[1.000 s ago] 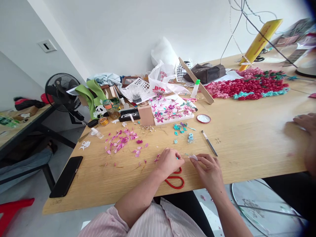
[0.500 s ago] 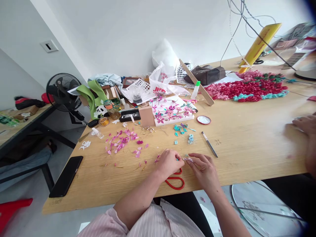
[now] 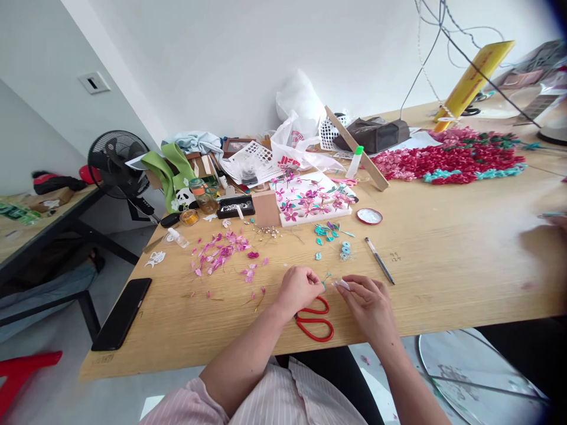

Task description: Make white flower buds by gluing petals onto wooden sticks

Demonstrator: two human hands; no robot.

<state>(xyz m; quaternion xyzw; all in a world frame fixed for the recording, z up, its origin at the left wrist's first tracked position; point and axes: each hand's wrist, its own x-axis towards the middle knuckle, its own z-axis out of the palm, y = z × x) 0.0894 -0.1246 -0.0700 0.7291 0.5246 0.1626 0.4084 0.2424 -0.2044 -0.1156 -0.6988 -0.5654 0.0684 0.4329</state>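
Note:
Pinched fingers of my left hand hold a small teal piece that sticks out past the fingertips; it is too small to name. Across a narrow gap, my right hand grips a small whitish piece between thumb and fingers, its kind unclear. Red-handled scissors lie on the table under and beside my left wrist, blades hidden. Beyond the hands are pale blue thread bobbins and teal petals. A pen lies to the right.
Loose pink petals spread on the left, with a black phone near the edge. Pink flowers stand in a white foam block. Behind are a glue bottle and a round lid. A person's hand shows far right.
My left hand has drawn slightly left, widening the gap between my hands; the teal piece and scissor handles show more. The other person's hand has moved right, mostly out of view.

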